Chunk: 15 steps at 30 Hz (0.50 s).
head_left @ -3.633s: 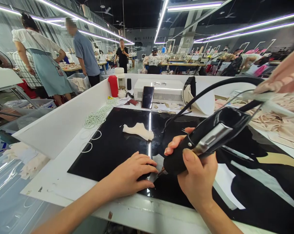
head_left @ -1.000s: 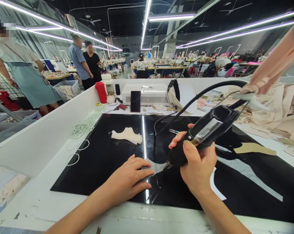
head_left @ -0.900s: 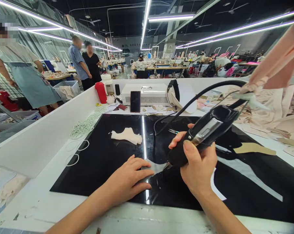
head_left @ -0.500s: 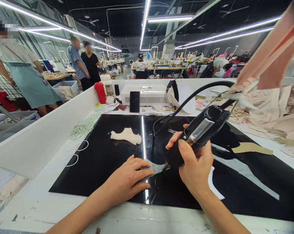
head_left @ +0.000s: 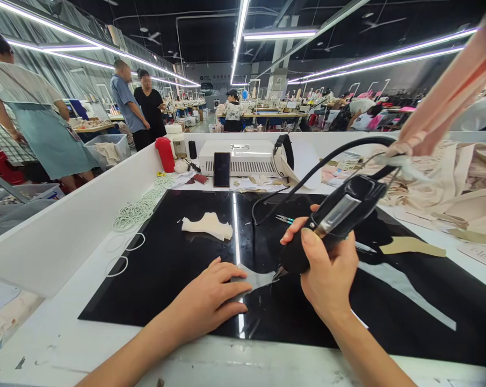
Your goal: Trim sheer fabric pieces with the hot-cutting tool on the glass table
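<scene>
Head view. Left hand (head_left: 204, 301) lies palm down, fingers spread flat, pressing a small grey fabric piece (head_left: 255, 278) against the black glossy mat (head_left: 166, 269) on the white table (head_left: 65, 328). Its grip closes on nothing; it only presses.

Right hand (head_left: 327, 274) has its grip wrapped tight around the black handle of a corded hand-held cutting tool (head_left: 331, 220). Thumb on top, index finger along the far side. Tool tilted, metal tip down and pointing left, touching the right edge of the grey fabric piece, just beside the left fingertips. The black cable (head_left: 327, 156) loops up and back from the rear of the tool.

Fabric piece sits near the front middle of the mat, between the two hands, crossed by the bright reflection of the ceiling light.

Farther back on the mat: a folded cream fabric piece (head_left: 206, 226), well apart from the hands. Small scissors (head_left: 283, 219) lie just beyond the right hand. White elastic rings (head_left: 136, 212) are piled at the mat's left edge. Against the back wall of the table: a white box unit (head_left: 243, 156), a phone (head_left: 222, 169) leaning on it, a red bottle (head_left: 165, 154). Beige fabric pile (head_left: 448, 183) at right.

Other people stand in the aisle at left, beyond the table.
</scene>
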### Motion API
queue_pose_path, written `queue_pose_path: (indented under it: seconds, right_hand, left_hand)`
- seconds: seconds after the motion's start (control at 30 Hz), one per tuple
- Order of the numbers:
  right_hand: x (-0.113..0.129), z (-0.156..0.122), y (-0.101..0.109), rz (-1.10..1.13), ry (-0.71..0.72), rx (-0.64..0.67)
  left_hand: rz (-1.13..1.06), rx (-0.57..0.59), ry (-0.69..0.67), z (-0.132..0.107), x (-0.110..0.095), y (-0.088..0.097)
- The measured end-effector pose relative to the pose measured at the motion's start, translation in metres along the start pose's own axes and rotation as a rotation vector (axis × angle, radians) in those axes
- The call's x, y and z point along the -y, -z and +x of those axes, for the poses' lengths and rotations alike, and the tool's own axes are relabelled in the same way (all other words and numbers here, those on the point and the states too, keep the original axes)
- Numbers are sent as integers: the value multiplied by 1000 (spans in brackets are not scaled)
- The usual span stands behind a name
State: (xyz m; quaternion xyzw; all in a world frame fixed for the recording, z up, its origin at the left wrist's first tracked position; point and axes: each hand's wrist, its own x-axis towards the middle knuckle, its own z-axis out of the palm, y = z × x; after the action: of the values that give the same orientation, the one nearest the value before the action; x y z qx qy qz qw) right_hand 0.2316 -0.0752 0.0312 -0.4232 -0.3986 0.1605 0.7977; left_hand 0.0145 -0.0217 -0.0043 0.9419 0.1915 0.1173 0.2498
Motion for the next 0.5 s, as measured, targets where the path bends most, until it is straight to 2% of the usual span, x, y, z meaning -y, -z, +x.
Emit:
queue_pose_path:
  seconds: [0.1,0.17,0.3,0.5]
  right_hand:
    - [1,0,-1,0,-13,4]
    - [2,-1,0,6,-28,-8]
    - [1,-3,5,-35,-75,-23]
    - [-13,-1,21,-175,-48,41]
  left_hand:
    - [-18,-19,-9,-1,2,0]
    - [-40,-79,3,-1,4,-1]
    - [-71,-257,107,6,9,-11]
    - [-8,-324,231,20,22,-22]
